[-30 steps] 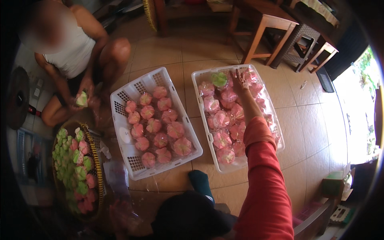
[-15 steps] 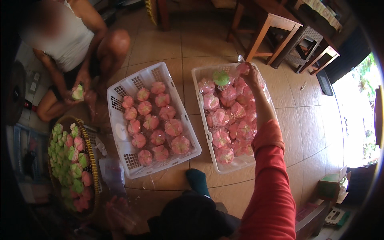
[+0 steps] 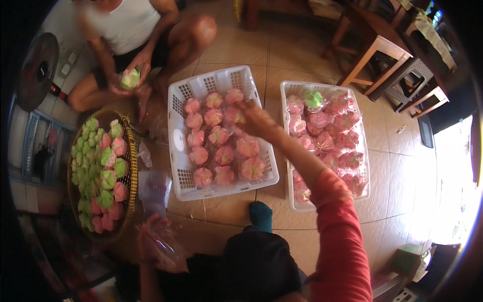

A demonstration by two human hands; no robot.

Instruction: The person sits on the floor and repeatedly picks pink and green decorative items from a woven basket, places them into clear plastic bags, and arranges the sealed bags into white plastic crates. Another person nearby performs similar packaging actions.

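Note:
My right hand (image 3: 255,120) reaches over the left white crate (image 3: 182,190), its blurred fingertips at a pink petal-topped cake (image 3: 233,116). Whether the fingers grip it, I cannot tell. In this crate, pink cakes (image 3: 218,136) stand in rows, apart from each other. Low at the left, my left hand (image 3: 149,234) is closed on a crinkled clear plastic bag (image 3: 171,246). The right crate (image 3: 369,166) is packed with pink cakes (image 3: 325,141) in clear plastic, plus a green one (image 3: 312,99) near its far left corner.
A round woven basket (image 3: 132,171) of green and pink cakes stands at the left, beside flat plastic sheets (image 3: 155,189). A seated person (image 3: 132,30) holds a green cake (image 3: 130,79) beyond it. Wooden stools (image 3: 375,45) stand far right; a fan (image 3: 37,70) is far left.
My right hand has left the far edge of the right crate and moved left over the left crate. The view has shifted, showing more of my left hand and the plastic bag.

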